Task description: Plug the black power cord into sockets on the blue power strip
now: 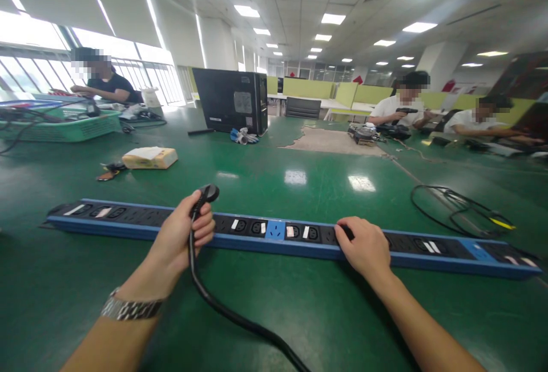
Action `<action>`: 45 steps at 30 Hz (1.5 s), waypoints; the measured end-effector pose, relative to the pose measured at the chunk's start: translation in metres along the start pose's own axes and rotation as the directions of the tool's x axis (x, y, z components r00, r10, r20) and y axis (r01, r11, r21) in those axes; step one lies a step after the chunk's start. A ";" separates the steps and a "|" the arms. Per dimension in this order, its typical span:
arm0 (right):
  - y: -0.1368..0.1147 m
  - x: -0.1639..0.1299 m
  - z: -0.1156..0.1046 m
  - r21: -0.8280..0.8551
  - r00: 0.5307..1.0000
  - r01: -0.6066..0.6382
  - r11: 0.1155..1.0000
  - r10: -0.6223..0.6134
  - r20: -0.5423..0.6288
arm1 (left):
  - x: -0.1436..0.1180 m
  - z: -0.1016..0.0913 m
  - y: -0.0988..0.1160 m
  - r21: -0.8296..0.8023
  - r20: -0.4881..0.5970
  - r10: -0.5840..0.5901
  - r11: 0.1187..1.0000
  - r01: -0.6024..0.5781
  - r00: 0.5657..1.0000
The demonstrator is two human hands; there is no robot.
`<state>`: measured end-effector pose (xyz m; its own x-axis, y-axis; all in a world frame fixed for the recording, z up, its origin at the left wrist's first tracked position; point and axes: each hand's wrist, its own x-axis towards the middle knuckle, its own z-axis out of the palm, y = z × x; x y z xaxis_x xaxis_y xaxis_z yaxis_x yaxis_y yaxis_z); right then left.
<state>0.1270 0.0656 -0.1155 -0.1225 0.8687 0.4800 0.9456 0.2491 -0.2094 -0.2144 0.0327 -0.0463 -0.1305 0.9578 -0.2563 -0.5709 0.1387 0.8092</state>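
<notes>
A long blue and black power strip (274,234) lies across the green table in front of me. My left hand (182,235) grips a black power plug (206,195) just above the strip's middle-left sockets, and its thick black cable (231,315) runs down toward me. My right hand (365,245) rests on the strip right of centre, fingers curled over a socket, pressing the strip down. A metal watch sits on my left wrist.
A coiled black cable (458,209) lies at the right. A tissue box (149,157) and a black computer tower (231,100) stand farther back. A green basket (64,125) is at far left. Three other people sit at the table's far sides.
</notes>
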 end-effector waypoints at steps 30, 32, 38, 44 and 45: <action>-0.002 -0.001 -0.004 0.028 1.000 -0.005 1.000 0.005 0.024 | -0.016 0.053 -0.097 0.478 0.012 -0.154 0.869 0.130 0.988; -0.002 -0.001 -0.004 0.026 1.000 -0.008 1.000 0.007 0.027 | -0.017 0.055 -0.098 0.500 0.017 -0.145 0.858 0.117 0.989; -0.002 -0.002 -0.005 0.034 1.000 0.006 0.999 -0.007 0.029 | -0.017 0.049 -0.095 0.465 0.027 -0.179 0.873 0.146 0.983; -0.001 -0.002 -0.004 0.041 1.000 0.011 0.999 -0.012 0.026 | -0.014 0.043 -0.101 0.433 0.089 -0.159 0.895 0.105 0.983; -0.001 -0.002 -0.004 0.042 0.999 0.012 0.999 -0.013 0.029 | -0.014 0.043 -0.102 0.420 0.107 -0.147 0.903 0.089 0.983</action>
<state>0.1276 0.0621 -0.1128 -0.1436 0.8775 0.4577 0.9307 0.2770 -0.2390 -0.1196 0.0162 -0.1024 0.0427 0.9484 -0.3143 -0.1865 0.3166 0.9300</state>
